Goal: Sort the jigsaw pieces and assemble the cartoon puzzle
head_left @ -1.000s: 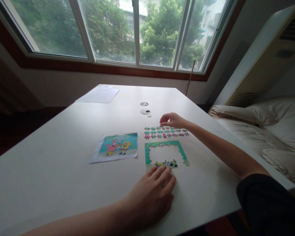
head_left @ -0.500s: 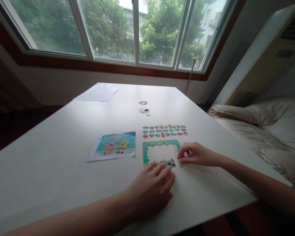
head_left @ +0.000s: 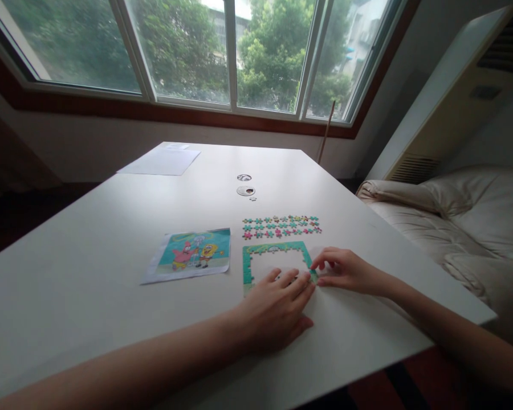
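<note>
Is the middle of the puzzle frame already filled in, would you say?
No, the puzzle frame has only its green border; the table shows through its middle.

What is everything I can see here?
Table: one, white, centre.
Puzzle frame: one, teal, under the hands.
Loose pieces: many, teal and pink, rows behind the frame.
Picture: one, cartoon, left of the frame.
Paper: one, white, far left corner.
Discs: two, silvery, far mid-table.
Stick: one, brown, leaning under the window.
Window: one, white-framed, far wall.
Bedding: one heap, cream, right of table.
Left hand: one, flat on the frame's near edge.
Right hand: one, fingertips at the frame's near right corner.
</note>
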The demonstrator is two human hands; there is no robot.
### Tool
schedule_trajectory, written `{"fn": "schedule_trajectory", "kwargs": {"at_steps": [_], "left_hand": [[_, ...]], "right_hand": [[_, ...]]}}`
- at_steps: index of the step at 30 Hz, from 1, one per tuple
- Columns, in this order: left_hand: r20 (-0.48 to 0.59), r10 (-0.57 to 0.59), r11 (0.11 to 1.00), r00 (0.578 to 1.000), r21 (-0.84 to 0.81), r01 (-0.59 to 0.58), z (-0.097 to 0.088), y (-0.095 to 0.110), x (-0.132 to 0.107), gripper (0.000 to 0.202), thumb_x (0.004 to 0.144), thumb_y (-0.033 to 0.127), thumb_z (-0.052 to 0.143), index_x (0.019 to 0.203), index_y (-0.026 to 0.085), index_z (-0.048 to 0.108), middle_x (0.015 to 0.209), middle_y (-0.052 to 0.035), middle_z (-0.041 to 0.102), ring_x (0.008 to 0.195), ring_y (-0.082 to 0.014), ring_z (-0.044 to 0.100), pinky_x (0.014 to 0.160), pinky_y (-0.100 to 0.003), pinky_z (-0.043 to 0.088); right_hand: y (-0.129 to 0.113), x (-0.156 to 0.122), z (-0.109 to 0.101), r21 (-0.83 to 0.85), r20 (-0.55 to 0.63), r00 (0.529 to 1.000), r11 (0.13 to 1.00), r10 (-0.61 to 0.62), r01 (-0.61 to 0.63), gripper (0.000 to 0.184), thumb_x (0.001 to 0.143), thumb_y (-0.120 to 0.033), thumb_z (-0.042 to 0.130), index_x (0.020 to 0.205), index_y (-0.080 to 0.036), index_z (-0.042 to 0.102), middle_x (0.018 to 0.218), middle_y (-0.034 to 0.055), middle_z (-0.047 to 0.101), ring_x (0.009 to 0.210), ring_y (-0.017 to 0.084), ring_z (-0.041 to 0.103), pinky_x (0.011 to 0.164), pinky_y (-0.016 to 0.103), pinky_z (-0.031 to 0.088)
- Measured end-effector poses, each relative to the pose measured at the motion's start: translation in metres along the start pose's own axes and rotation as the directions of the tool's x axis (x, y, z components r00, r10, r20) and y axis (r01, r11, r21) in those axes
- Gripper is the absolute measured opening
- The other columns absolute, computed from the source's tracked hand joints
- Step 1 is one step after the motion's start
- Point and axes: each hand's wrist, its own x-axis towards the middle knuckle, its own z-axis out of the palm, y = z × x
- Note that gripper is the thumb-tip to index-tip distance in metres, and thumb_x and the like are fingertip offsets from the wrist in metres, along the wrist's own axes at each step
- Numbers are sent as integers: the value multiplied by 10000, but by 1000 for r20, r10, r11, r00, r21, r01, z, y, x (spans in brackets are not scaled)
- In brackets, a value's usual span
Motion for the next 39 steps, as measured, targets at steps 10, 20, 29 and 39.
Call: {"fn": "schedule_trajectory", "kwargs": {"at_steps": [10,20,29,39], "left_hand": [[-9,-14,999,1000,30,14,-1,1,6,476,892,434,399,1260,133,416,1299,-107,468,1189,-287,383,944,-434,311],[17,-24,1000,1000,-10,24,1,3,6,531,894,477,359,1284,117,389,1324,-126,440,1188,-301,387,949,-446,311],[29,-113,993,993,-7,114,2,10,-29,513,913,462,325,1312,142,371,1369,-121,395,1235,-294,360,974,-447,299],[73,-141,981,987,-121,149,-1,11,-33,471,914,420,324,1316,179,373,1380,-105,383,1240,-293,361,995,-459,302]], "right_hand": [[-1,0,1,-3,-14,1000,1000,5,-5,246,735,-368,648,891,-179,627,771,19,558,666,110,473,587,211,372],[-2,1,0,-17,-3,1000,1000,3,-3,240,736,-362,649,887,-177,624,775,22,560,691,118,489,612,217,387],[-4,5,-10,-29,22,997,997,-77,77,222,772,-360,610,898,-178,635,848,49,622,748,132,532,667,236,426],[18,135,-38,-244,14,986,955,-168,166,193,803,-222,564,953,-156,665,881,70,652,711,124,579,670,242,440]]}}
